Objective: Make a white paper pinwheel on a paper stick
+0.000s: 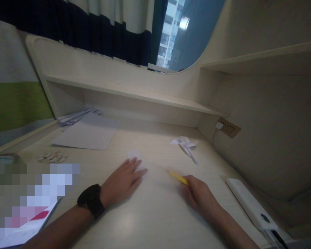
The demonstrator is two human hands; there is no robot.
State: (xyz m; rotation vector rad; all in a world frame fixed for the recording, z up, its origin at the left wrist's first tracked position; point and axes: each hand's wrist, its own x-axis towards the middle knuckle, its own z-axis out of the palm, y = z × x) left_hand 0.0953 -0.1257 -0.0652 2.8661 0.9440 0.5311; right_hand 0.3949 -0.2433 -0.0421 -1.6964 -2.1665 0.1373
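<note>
My left hand (126, 178), with a black watch (89, 200) on the wrist, lies flat on a small white piece of paper (133, 154), fingers spread. The hand covers much of that paper. Right of it, my right hand (199, 192) is closed around a slim yellow pen-like tool (179, 177). Its front end points left toward the paper and is blurred, so its exact kind is unclear. Beyond the right hand lies a folded white paper pinwheel (185, 143) with a paper stick.
White sheets (89, 133) lie at the back left, with a pile of small pale bits (52, 157) in front. A partly pixelated printed item (38, 221) is at the lower left. A white power strip (248, 204) runs along the right; its cable reaches the wall socket (229, 128).
</note>
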